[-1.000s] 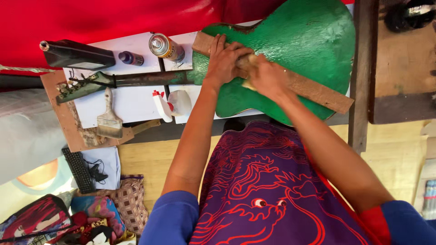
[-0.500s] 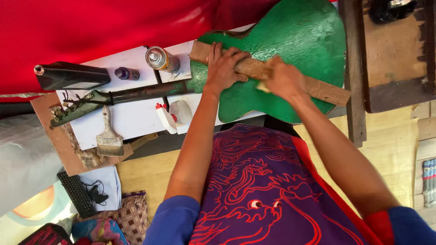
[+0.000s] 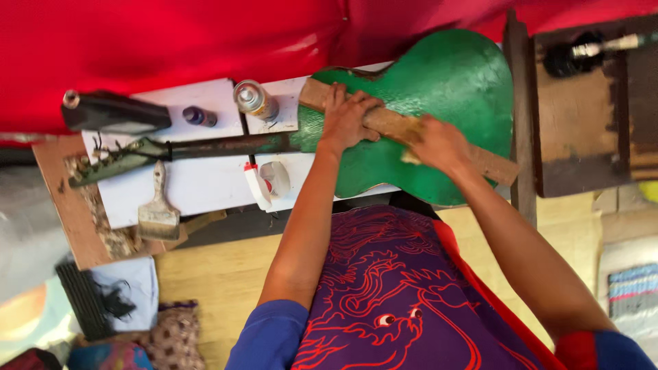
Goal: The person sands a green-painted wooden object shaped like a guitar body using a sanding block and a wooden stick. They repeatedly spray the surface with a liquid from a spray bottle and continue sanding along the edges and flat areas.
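A green guitar body (image 3: 439,82) lies flat on a white board, its dark neck (image 3: 205,147) running left. Across the body lies a long wooden slat (image 3: 394,127). My left hand (image 3: 346,116) presses flat on the slat near its left end. My right hand (image 3: 439,144) rests on the slat toward the middle, holding a small pale piece under the fingers against the wood.
On the white board (image 3: 205,185) stand a spray can (image 3: 255,100), a small dark bottle (image 3: 199,115), a paintbrush (image 3: 157,209) and a white glue tube (image 3: 260,185). A black tool (image 3: 113,113) lies at far left. A wooden frame (image 3: 524,109) stands right. Red cloth (image 3: 205,41) hangs behind.
My right hand has slid to the right along the slat. My left hand stays pressed near the slat's left end. The view has shifted slightly.
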